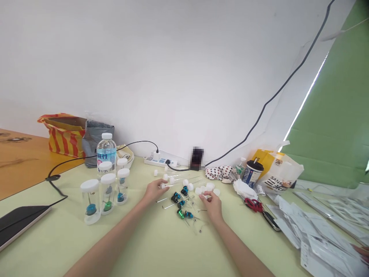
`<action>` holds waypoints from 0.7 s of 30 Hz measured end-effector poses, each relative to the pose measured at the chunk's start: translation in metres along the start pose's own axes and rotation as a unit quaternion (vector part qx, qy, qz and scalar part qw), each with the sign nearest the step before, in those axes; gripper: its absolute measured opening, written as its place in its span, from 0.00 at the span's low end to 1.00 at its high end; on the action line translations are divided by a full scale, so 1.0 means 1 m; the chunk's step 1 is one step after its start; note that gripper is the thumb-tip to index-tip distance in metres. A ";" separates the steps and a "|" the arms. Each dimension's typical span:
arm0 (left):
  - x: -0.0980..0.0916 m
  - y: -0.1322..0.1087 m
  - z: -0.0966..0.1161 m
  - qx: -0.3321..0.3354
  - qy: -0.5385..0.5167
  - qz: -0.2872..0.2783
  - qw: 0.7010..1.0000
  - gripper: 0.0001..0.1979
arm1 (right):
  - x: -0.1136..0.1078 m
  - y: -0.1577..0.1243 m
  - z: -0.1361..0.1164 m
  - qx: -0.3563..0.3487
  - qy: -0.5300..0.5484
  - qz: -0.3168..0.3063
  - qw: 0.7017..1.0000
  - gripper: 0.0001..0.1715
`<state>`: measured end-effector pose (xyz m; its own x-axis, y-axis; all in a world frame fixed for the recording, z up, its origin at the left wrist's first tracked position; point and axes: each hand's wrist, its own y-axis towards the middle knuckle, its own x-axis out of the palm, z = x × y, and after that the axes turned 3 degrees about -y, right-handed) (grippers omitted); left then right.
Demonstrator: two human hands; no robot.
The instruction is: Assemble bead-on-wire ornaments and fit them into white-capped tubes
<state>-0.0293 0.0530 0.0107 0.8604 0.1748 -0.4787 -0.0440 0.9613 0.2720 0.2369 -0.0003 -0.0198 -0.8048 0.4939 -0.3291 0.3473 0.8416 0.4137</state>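
My left hand (154, 191) is closed around the white-capped end of a clear tube (163, 186). Several more clear tubes with white caps (156, 173) lie just beyond it. My right hand (213, 207) has its thumb and fingertips together beside a group of loose white caps (210, 186); what they pinch, if anything, is hidden. Between the hands lies a loose pile of small blue, green and black parts (181, 203) with thin metal rods. To the left stand several clear jars with white lids (91, 202), each holding a blue or green part.
A water bottle (106, 148) stands behind the jars, near a power strip (160, 158). At right are a patterned cloth (219, 172), a lidded cup (253, 173), red-handled scissors (253, 205) and white packets (302, 219). Another person's hand (362, 252) shows at the right edge.
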 end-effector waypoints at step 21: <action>-0.083 -0.013 0.091 0.113 0.470 0.131 0.865 0.16 | 0.001 -0.002 -0.002 -0.036 -0.095 -0.006 0.995 0.11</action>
<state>-0.0541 0.0063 0.1234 0.0378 0.5787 -0.8146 0.0163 0.8148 0.5796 0.2341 -0.0019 -0.0195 -0.7005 0.5227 -0.4859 0.2973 0.8326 0.4672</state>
